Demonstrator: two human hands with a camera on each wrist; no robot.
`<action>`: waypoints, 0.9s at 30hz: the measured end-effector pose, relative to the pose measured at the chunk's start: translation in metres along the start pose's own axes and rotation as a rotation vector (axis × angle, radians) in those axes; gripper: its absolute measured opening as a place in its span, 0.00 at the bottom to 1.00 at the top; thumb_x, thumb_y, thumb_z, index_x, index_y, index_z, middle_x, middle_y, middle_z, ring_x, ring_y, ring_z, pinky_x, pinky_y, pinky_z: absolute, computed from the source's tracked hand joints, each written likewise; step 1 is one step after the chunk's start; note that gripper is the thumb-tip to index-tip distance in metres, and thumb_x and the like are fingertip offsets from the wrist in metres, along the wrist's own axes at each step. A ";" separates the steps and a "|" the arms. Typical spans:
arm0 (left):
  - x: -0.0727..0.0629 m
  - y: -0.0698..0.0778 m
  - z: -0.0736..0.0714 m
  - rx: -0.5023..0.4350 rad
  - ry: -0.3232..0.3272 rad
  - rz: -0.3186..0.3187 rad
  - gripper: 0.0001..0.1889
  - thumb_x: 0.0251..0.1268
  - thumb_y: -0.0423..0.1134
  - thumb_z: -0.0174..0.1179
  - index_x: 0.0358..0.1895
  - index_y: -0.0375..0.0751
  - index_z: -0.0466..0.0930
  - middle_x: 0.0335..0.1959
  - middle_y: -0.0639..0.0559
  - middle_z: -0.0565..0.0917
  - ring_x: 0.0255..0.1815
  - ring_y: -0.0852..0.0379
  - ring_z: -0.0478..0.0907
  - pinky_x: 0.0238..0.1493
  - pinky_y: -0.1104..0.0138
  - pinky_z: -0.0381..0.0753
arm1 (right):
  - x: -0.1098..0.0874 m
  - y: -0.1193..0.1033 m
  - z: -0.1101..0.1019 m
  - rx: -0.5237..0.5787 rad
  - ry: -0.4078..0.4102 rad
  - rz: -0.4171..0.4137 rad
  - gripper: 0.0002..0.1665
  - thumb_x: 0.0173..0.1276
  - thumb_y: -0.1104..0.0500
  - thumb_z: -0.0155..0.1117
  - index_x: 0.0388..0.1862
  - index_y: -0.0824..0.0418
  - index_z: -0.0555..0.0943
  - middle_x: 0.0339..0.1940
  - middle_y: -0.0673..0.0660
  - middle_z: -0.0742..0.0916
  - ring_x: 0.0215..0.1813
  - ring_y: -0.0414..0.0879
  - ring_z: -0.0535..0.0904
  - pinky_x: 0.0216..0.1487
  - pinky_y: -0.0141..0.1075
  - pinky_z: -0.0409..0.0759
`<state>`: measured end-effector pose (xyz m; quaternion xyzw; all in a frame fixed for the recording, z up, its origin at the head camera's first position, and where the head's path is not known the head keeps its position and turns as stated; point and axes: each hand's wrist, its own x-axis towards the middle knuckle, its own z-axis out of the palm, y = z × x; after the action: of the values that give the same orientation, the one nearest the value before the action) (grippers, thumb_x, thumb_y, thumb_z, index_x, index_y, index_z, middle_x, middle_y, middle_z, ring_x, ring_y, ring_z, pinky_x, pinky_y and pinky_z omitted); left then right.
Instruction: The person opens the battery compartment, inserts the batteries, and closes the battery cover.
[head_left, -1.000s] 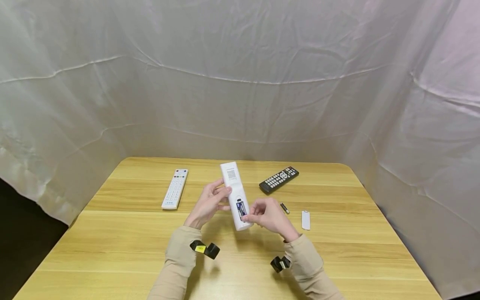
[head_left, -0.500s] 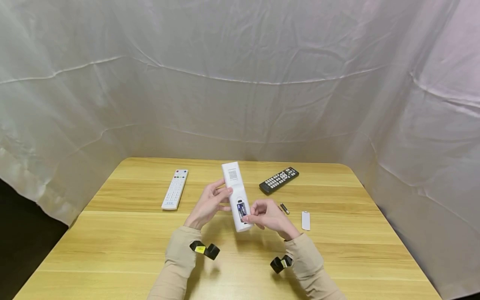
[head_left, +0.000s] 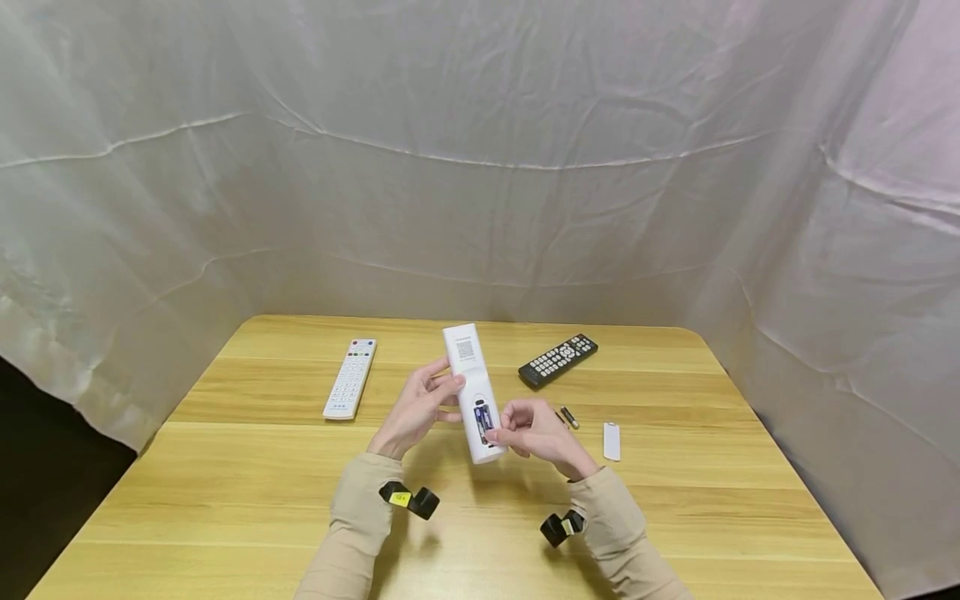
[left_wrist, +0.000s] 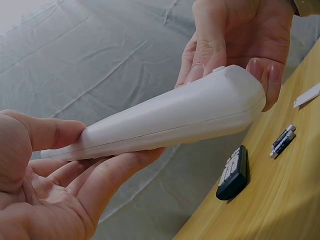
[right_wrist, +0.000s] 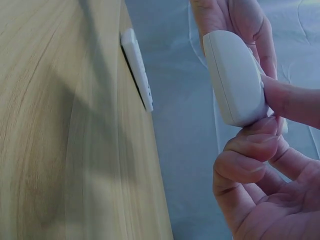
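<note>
In the head view a white remote control (head_left: 470, 379) is held up back side out, its battery compartment uncovered. Dark blue batteries (head_left: 483, 421) lie in the compartment. My left hand (head_left: 420, 408) grips the remote along its left side, thumb on the back and fingers beneath. The thumb of my right hand (head_left: 542, 433) presses at the compartment's lower end, partly hiding it. In the right wrist view the curled fingers (right_wrist: 250, 155) of that hand touch the remote's side edge. From the left wrist, the remote (left_wrist: 170, 115) is seen from its side, and the compartment is hidden.
Two loose batteries (head_left: 570, 417) lie on the wooden table (head_left: 247, 500) beyond my right hand. A white battery cover (head_left: 611, 441) lies to their right. Farther back is a black remote (head_left: 558, 360); another white remote (head_left: 350, 378) lies face up at the left.
The white remote has shifted slightly to the right. My right thumb has moved slightly with it and stays at the compartment's lower end. My left hand keeps its grip.
</note>
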<state>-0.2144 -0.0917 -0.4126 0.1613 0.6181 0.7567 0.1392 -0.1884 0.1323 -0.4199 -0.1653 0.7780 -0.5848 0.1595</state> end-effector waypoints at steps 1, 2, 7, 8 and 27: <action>0.000 0.000 0.000 0.001 0.002 -0.001 0.28 0.77 0.33 0.50 0.76 0.34 0.59 0.55 0.32 0.85 0.39 0.57 0.88 0.38 0.64 0.92 | 0.000 0.000 0.000 0.000 -0.001 -0.001 0.15 0.62 0.62 0.71 0.25 0.58 0.71 0.22 0.47 0.81 0.19 0.37 0.66 0.20 0.26 0.65; 0.000 0.000 0.000 0.002 0.004 -0.002 0.28 0.77 0.33 0.50 0.76 0.34 0.59 0.55 0.31 0.85 0.39 0.57 0.88 0.38 0.64 0.92 | 0.000 0.001 0.000 0.000 -0.004 0.000 0.15 0.62 0.62 0.71 0.25 0.58 0.71 0.23 0.47 0.81 0.19 0.37 0.66 0.20 0.26 0.65; 0.000 0.000 0.001 0.009 0.012 -0.011 0.28 0.77 0.33 0.50 0.77 0.34 0.59 0.56 0.30 0.84 0.40 0.57 0.88 0.39 0.64 0.92 | 0.000 0.001 0.000 0.001 -0.015 0.005 0.15 0.63 0.62 0.70 0.26 0.57 0.70 0.27 0.48 0.84 0.22 0.38 0.68 0.21 0.26 0.66; 0.000 0.000 0.001 0.010 0.014 -0.013 0.28 0.77 0.33 0.50 0.77 0.34 0.59 0.57 0.30 0.83 0.40 0.57 0.88 0.39 0.64 0.92 | 0.000 0.002 0.000 -0.001 -0.016 0.007 0.15 0.63 0.62 0.70 0.26 0.57 0.70 0.27 0.48 0.84 0.22 0.38 0.68 0.22 0.25 0.66; 0.001 0.000 0.002 0.031 0.025 -0.021 0.27 0.78 0.33 0.49 0.77 0.35 0.59 0.59 0.26 0.81 0.41 0.58 0.88 0.42 0.62 0.92 | 0.000 0.006 -0.009 -0.191 -0.035 -0.120 0.15 0.65 0.58 0.72 0.30 0.64 0.76 0.23 0.48 0.82 0.24 0.37 0.74 0.24 0.26 0.74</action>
<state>-0.2139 -0.0894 -0.4117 0.1477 0.6332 0.7474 0.1369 -0.1930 0.1414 -0.4231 -0.2363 0.8159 -0.5136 0.1211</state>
